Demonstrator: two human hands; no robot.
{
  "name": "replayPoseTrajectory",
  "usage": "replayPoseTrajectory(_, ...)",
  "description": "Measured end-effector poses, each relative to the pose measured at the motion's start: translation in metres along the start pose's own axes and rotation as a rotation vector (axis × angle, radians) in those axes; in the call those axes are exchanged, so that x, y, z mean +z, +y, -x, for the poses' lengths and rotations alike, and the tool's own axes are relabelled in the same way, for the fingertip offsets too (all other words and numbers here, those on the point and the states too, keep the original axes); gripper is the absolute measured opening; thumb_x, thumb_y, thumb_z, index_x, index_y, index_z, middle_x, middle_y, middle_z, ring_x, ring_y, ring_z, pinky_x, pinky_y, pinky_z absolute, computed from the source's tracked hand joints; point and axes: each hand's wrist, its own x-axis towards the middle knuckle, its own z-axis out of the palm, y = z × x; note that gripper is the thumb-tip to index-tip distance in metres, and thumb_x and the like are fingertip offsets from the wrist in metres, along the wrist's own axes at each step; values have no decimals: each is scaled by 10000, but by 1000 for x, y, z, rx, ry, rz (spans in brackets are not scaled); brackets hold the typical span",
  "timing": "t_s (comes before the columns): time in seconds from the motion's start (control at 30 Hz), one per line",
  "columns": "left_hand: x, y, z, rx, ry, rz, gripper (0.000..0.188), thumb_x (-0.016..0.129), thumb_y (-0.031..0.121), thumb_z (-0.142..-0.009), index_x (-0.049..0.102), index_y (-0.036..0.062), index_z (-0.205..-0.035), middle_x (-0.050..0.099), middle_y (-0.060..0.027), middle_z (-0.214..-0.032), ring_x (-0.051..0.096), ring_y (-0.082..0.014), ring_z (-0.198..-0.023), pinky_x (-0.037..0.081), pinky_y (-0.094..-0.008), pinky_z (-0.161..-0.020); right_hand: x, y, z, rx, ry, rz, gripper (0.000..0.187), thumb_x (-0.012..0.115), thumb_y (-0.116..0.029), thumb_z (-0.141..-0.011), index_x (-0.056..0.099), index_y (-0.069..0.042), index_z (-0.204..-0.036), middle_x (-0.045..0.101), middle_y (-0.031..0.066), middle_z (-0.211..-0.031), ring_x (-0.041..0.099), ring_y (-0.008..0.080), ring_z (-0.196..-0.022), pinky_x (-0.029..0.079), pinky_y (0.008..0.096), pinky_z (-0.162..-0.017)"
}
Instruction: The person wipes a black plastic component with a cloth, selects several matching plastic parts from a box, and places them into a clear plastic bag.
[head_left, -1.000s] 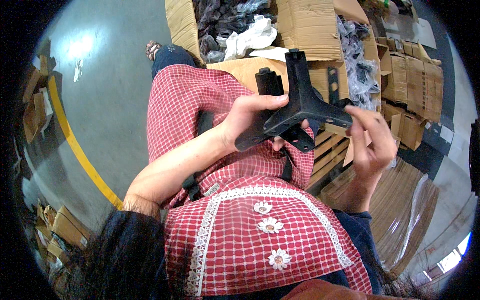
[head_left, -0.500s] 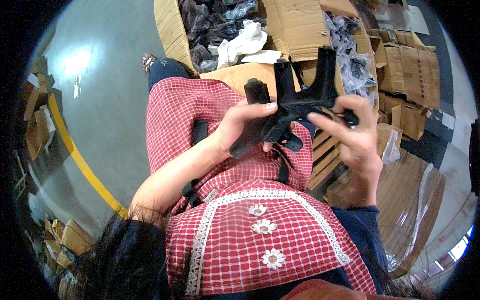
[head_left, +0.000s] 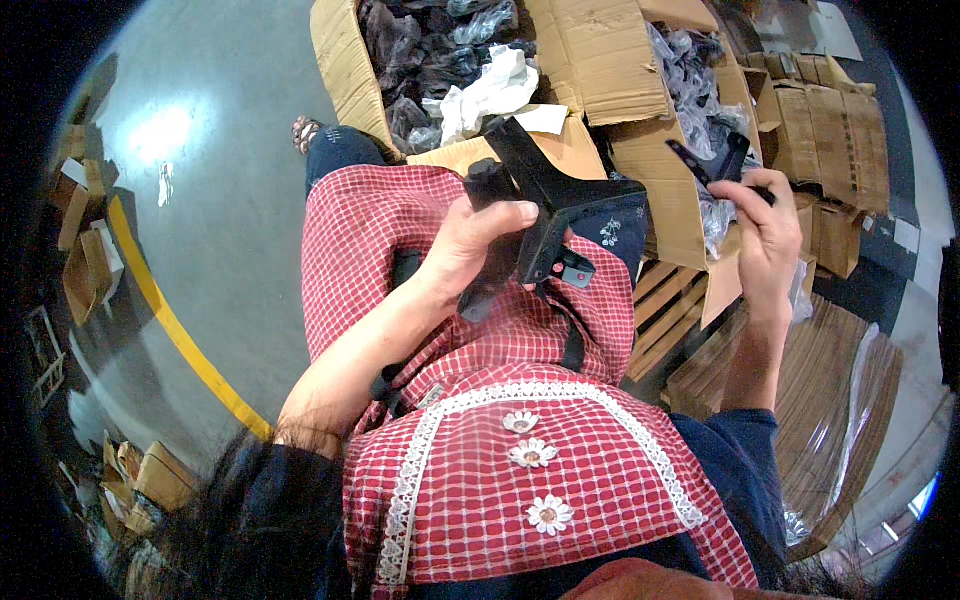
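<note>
My left hand (head_left: 458, 250) is closed around a black bracket-like part (head_left: 575, 195) over my lap, with the thumb along its near side. One broad arm of this part points up and left, another to the right, and a small plate with holes sticks out beneath. Off to the right, my right hand (head_left: 772, 240) pinches a smaller black forked piece (head_left: 728, 165) by its lower end. The two black pieces are apart. Below them is a red checked apron (head_left: 400, 220) over my legs.
Ahead stands an open cardboard box (head_left: 345, 65) of dark plastic-wrapped items, with crumpled white wrapping (head_left: 490, 95) on top. A second box (head_left: 640, 140) with bagged parts is beside it. Wooden slats (head_left: 655, 325) and stacked flat cardboard (head_left: 800, 385) lie to the right.
My right hand has moved right, away from the left, carrying the smaller forked piece off the bracket-like part. In my left hand the bracket-like part shows fewer upright arms than before.
</note>
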Motion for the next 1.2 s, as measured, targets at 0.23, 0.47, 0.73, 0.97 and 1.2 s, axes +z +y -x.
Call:
replayPoseTrajectory(0.23,-6,2,0,-86,-151,-58,345,603,148,-890,592,-51,-1172,712,-137,-932,702,-186,-722,585,-278,-589,3,-52,-9,-315,-85,-85,505,593,56,-688,771,-121,-1126,469,76,-973,518,209,-863,441,292,-746)
replayPoseTrajectory(0.47,-18,-9,-8,-221,-191,-74,415,550,316,-902,619,-59,-1065,696,-137,-870,644,-201,-564,497,-278,-434,2,-18,-9,-273,-12,-52,260,637,71,-693,739,-60,-893,569,116,-1019,596,275,-944,484,367,-825)
replayPoseTrajectory(0.73,-14,-2,-6,-359,-282,144,409,540,295,-937,620,-77,-1086,698,-162,-875,654,-214,-554,527,-280,-447,-8,-48,-24,-361,152,-242,323,632,-70,-704,795,-97,-981,616,63,-881,626,225,-902,458,500,-1033)
replayPoseTrajectory(0.97,-19,-1,-3,-454,-265,151,562,491,454,-951,600,-62,-1143,678,-192,-926,626,-206,-548,468,-270,-378,5,-59,-24,-526,-190,-513,393,613,-92,-752,772,-109,-1111,640,43,-915,590,250,-945,411,533,-1077)
replayPoseTrajectory(1.2,-16,-10,-1,-414,-291,-61,535,479,418,-958,600,-61,-1163,679,-213,-946,630,-232,-573,465,-280,-412,22,-46,-4,-77,-431,-999,643,651,-187,-834,489,-33,-1436,703,79,-1040,599,220,-1121,414,415,-1053)
